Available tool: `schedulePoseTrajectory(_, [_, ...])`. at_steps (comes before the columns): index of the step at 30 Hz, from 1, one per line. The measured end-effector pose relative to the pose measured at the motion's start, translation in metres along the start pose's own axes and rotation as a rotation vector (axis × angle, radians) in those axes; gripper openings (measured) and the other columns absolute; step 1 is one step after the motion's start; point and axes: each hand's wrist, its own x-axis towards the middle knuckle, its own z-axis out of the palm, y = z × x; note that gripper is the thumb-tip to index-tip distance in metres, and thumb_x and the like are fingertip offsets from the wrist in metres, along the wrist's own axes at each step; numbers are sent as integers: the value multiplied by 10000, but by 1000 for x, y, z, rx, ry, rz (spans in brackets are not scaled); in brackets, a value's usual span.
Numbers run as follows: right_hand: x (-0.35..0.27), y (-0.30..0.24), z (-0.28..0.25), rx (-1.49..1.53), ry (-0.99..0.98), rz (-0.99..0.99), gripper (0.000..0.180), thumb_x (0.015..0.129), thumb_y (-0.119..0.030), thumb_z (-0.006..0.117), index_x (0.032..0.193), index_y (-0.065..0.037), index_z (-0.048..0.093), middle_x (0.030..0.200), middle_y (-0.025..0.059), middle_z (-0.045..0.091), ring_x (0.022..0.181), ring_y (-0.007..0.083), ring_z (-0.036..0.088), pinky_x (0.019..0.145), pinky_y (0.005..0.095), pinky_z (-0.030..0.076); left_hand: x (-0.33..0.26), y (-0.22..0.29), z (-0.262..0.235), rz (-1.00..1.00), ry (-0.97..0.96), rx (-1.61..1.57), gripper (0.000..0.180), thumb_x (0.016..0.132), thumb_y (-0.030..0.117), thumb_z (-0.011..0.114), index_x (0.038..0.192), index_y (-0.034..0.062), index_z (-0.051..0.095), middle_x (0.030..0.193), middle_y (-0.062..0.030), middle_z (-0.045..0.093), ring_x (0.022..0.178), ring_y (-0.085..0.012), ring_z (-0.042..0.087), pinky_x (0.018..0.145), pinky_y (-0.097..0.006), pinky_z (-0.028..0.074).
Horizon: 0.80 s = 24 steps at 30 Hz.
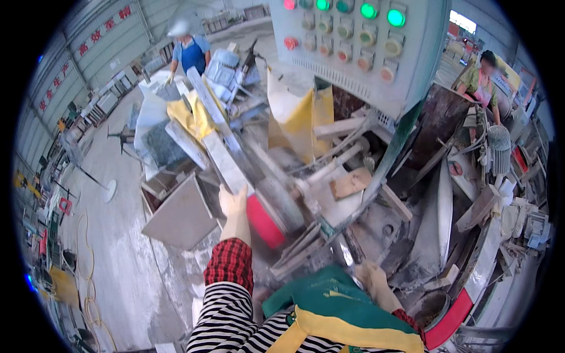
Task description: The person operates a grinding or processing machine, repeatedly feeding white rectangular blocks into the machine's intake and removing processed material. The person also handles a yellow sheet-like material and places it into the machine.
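one pale strip (226,160), white-smeared grey floor (115,235), ribbed wall (109,50) beyond

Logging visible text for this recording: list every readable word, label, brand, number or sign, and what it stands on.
Red characters, two rows, on the pale wall: large lettering, wording not copied.
Control panel: any button markings are too small to read.
Green apron: yellowish marks, too blurred to read.
Round reddish mark: too small.

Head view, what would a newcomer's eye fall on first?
Most likely the big control panel at the top, with its glowing green buttons. Next, the bright red patch near the centre, beside the left hand at a long pale bar. Then the red strip at lower right.
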Motion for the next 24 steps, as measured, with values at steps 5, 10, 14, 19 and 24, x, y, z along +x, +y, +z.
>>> schedulePoseTrajectory(5, [35, 94, -129, -200, 172, 23, 235, 939, -176, 592, 1119, -25, 596, 779, 108, 647, 646, 240, 642, 556, 370, 518, 0, 30, 17, 134, -38, 308, 1063, 612, 567, 801, 1388, -30, 389, 1300, -271, 490, 1244, -401, 462, 1066, -415, 379])
schedulePoseTrajectory(10, [-8, 135, -186, -159, 73, 56, 250, 890, -98, 610, 1118, 4, 608, 801, 143, 666, 670, 280, 676, 577, 427, 542, 37, -17, 58, 21, -7, 622, 890, 709, 588, 744, 1281, -44, 490, 1238, -227, 524, 1131, -365, 563, 910, -485, 505])
schedulePoseTrajectory(14, [-35, 140, -190, -427, 369, 30, 267, 849, -113, 643, 1089, 5, 624, 814, 139, 675, 670, 249, 661, 603, 392, 547, 12, -40, 70, 133, 166, 372, 764, 774, 267, 771, 1417, 67, 411, 1316, -237, 488, 1114, -389, 579, 862, -495, 518])
schedulePoseTrajectory(19, [-57, 151, -141, 86, 549, -92, 266, 898, -145, 620, 1119, 2, 603, 819, 127, 667, 643, 200, 639, 550, 315, 530, -40, -17, 29, 574, -15, 169, 751, 878, 463, 614, 1323, -115, 432, 1228, -337, 508, 1082, -438, 512, 962, -512, 415])
schedulePoseTrajectory(24, [-39, 138, -107, 328, 477, -116, 279, 917, -169, 621, 1145, -12, 584, 807, 124, 659, 597, 197, 619, 500, 303, 499, -71, -63, 30, 979, -170, 64, 681, 869, 336, 658, 1372, -54, 416, 1132, -224, 594, 913, -273, 588, 816, -419, 500])
